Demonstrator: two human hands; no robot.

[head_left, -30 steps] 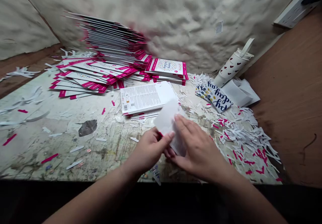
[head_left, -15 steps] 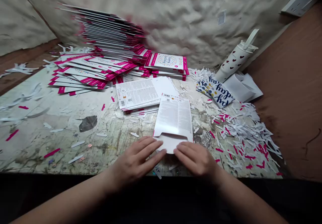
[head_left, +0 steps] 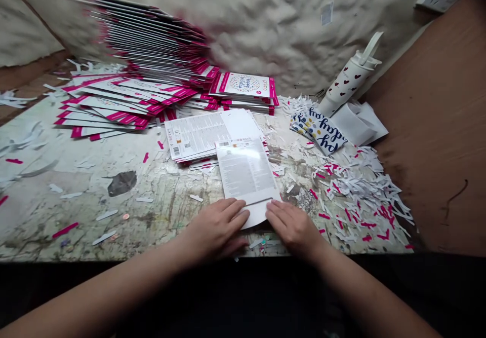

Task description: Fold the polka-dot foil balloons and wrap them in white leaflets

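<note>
A flat white cardboard envelope with fine printed text and a barcode lies tilted, its far end to the left. Its near end carries a plain white flap, with a dark narrow slit along the fold. At the near left corner, my left hand has its fingers closed on the edge, the thumb lower down and partly hidden. My right hand grips the near right corner, fingertips on the flap's edge. Under the envelope's far end lies a small pile of similar printed envelopes.
Tall leaning stacks of pink-edged packets stand at the back left, beside a shorter stack. At right are a heart-patterned tumbler, folded blue-lettered pieces, white paper and heaped paper scraps.
The envelope has turned so its far end leans further left. The gap at its flap has narrowed to a thin slit. My left thumb has drawn back from the flap; the whole view has shifted slightly.
</note>
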